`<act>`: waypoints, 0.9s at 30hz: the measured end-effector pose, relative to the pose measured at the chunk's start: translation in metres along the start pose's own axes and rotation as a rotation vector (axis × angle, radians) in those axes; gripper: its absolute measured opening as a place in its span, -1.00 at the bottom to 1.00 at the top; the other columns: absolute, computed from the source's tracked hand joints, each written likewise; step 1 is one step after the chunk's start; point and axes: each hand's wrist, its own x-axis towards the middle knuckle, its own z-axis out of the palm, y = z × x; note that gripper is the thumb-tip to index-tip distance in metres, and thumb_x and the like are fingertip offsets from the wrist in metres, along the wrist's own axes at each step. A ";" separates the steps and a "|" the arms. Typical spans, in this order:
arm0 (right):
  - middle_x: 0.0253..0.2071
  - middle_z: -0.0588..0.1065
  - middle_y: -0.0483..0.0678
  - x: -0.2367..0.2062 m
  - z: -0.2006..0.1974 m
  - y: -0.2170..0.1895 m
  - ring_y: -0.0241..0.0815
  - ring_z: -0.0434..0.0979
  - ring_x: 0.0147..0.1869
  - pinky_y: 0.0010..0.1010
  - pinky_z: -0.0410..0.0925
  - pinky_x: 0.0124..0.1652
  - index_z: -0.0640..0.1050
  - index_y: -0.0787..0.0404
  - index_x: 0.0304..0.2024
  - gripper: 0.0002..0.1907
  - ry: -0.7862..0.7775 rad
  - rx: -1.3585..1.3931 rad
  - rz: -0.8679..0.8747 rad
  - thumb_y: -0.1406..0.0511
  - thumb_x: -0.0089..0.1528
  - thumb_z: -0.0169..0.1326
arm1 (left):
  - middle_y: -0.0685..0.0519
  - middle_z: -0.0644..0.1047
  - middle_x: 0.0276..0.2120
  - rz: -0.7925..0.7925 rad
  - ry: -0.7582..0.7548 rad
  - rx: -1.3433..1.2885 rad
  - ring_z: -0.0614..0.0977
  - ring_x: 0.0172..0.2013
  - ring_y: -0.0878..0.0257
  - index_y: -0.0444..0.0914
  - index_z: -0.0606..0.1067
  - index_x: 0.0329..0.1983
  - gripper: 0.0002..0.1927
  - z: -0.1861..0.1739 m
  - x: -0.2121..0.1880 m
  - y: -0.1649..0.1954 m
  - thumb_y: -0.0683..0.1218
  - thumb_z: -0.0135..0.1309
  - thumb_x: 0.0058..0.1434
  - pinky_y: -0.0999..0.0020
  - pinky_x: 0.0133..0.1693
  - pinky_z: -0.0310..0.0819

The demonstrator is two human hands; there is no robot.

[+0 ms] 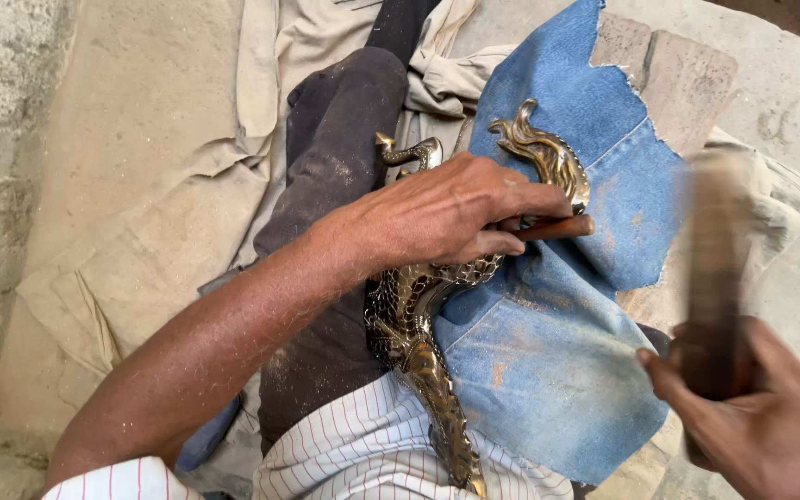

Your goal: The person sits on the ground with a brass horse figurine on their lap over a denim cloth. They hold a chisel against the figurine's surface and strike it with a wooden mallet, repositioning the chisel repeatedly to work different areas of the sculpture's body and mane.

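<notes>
Head: left hand (pixel 446 218) pinning brass figure (pixel 418 315); right hand (pixel 752 417) raised.

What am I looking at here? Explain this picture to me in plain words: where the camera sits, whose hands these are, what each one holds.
There is one picture, taken by a camera worn on a person's head, looking down at their own lap and hands. No machine is involved.

The left hand presses on a brass ornament, a long bird-like casting with scaly patterning, and grips a short brown tool against it, likely a punch or chisel. The right hand holds a wooden-looking handle; it is blurred, so it is moving, and its exact kind cannot be told.

The ornament rests across a worn patch of blue denim laid over the person's legs. Around it lie beige cloth, dark fabric and a stone block.
</notes>
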 end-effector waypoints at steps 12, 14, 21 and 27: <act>-0.46 0.56 0.06 -0.015 -0.009 -0.025 -0.08 0.64 -0.38 -0.28 0.57 -0.29 0.52 0.30 -0.14 -0.60 -0.031 -0.078 -0.039 0.33 0.07 0.43 | 0.14 0.63 -0.25 0.071 0.014 0.028 0.68 -0.29 0.24 -0.05 0.51 0.16 -0.53 -0.008 -0.001 0.013 -0.10 0.31 0.17 0.23 -0.13 0.66; -0.43 0.57 0.15 -0.027 -0.005 -0.019 -0.02 0.64 -0.34 -0.20 0.54 -0.28 0.51 0.44 -0.16 -0.61 0.231 0.377 -0.227 0.46 0.00 0.36 | 0.13 0.63 -0.19 0.096 0.081 0.035 0.68 -0.23 0.26 -0.08 0.49 0.19 -0.50 -0.012 -0.013 0.024 -0.08 0.31 0.17 0.28 -0.09 0.68; -0.30 0.52 0.06 -0.021 0.055 0.074 -0.16 0.60 -0.28 -0.30 0.52 -0.28 0.23 0.42 0.28 -0.44 0.364 1.054 0.149 0.47 0.30 0.16 | 0.02 0.60 -0.26 -0.224 0.636 -0.275 0.72 -0.24 0.32 -0.27 0.44 0.21 -0.58 -0.017 -0.081 -0.011 -0.13 0.28 0.35 0.43 -0.18 0.80; -0.21 0.54 0.25 -0.052 0.156 0.129 -0.07 0.56 -0.28 -0.29 0.40 -0.36 0.46 0.63 0.17 -0.53 0.102 1.196 0.383 0.39 0.29 0.19 | 0.10 0.60 -0.28 -0.660 0.694 -0.399 0.68 -0.31 0.32 -0.28 0.50 0.08 -0.74 0.064 -0.123 -0.044 -0.08 0.06 0.40 0.43 -0.28 0.69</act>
